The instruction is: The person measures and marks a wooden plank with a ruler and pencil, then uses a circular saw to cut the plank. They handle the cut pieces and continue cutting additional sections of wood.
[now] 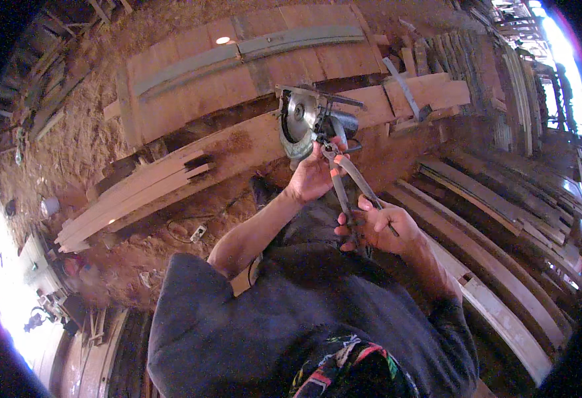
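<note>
A circular saw [311, 123] with its round metal blade bared rests tilted on a long plank in front of me. My left hand [313, 176] is closed at the saw's near side, fingertips partly hidden beside the blade's centre. In my right hand [387, 225] are long-handled pliers [341, 189] with grey and orange grips, gripped near the handle ends. The handles stand spread apart. The pliers' head meets the saw by my left fingers; what the jaws bite on is too small to tell.
A broad wooden panel [191, 93] and long planks [151, 182] lie ahead over sawdust. A carpenter's square [407, 89] rests on the plank to the right. A white socket block [198, 233] with a cord lies on the ground at left. Stacked boards [496, 265] run along the right.
</note>
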`<action>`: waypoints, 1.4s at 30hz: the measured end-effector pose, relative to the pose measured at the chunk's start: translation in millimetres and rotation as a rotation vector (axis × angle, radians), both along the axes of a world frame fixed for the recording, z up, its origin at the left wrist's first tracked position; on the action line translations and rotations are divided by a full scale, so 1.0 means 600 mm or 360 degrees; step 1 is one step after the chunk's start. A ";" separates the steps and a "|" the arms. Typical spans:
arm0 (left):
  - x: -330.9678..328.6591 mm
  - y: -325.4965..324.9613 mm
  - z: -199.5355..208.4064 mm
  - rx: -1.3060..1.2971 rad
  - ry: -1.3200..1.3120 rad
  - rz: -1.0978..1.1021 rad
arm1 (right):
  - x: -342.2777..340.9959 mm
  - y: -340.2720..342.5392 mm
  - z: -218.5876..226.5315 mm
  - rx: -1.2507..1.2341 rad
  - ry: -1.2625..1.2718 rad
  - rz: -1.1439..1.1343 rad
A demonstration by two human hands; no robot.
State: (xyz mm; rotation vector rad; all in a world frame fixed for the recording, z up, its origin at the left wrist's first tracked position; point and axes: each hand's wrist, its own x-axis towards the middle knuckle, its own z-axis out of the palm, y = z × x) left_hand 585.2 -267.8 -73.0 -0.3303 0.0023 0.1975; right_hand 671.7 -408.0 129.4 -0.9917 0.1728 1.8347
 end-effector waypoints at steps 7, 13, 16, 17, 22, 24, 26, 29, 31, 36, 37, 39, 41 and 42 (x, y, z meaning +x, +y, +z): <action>0.030 -0.020 -0.033 -0.0337 -0.0227 0.0141 | 0.011 -0.010 -0.007 -0.0234 0.0003 -0.0026; 0.034 -0.024 -0.017 -0.0286 -0.0057 0.0244 | 0.016 -0.019 -0.027 -0.0123 0.0262 -0.0136; 0.040 -0.025 -0.017 -0.0202 0.0104 0.0266 | 0.017 -0.017 -0.028 -0.0078 0.0311 -0.0131; 0.042 -0.024 -0.022 -0.0159 0.0054 0.0292 | 0.016 -0.018 -0.030 -0.0056 0.0359 -0.0134; 0.049 -0.019 -0.005 0.0022 0.0284 0.0393 | 0.018 -0.016 -0.032 -0.0135 0.0462 -0.0164; 0.048 -0.024 -0.009 0.0045 0.0397 0.0423 | 0.015 -0.009 -0.026 -0.0173 0.0463 -0.0141; 0.054 -0.027 -0.015 0.0026 0.0503 0.0428 | 0.014 0.002 -0.012 -0.0231 0.0397 -0.0122; 0.060 -0.030 -0.005 -0.0128 0.0448 0.0523 | 0.022 -0.006 -0.022 -0.0258 0.0335 -0.0082; 0.056 -0.027 -0.003 -0.0062 0.0529 0.0507 | 0.026 -0.010 -0.032 -0.0199 0.0370 -0.0078; 0.043 -0.019 -0.011 0.0012 0.0379 0.0364 | 0.045 -0.017 -0.038 -0.0155 0.0174 0.0109; 0.040 -0.018 -0.023 -0.0018 0.0201 0.0325 | 0.047 -0.018 -0.036 -0.0136 0.0122 0.0107; 0.034 -0.019 -0.011 -0.0028 0.0380 0.0311 | 0.049 -0.026 -0.036 -0.0084 0.0032 0.0087; 0.035 -0.017 0.010 0.0079 0.0402 0.0244 | 0.071 -0.041 -0.044 -0.0162 -0.0047 0.0071; 0.036 -0.015 0.037 -0.0059 0.0600 0.0176 | 0.094 -0.066 -0.058 -0.0064 -0.0068 0.0079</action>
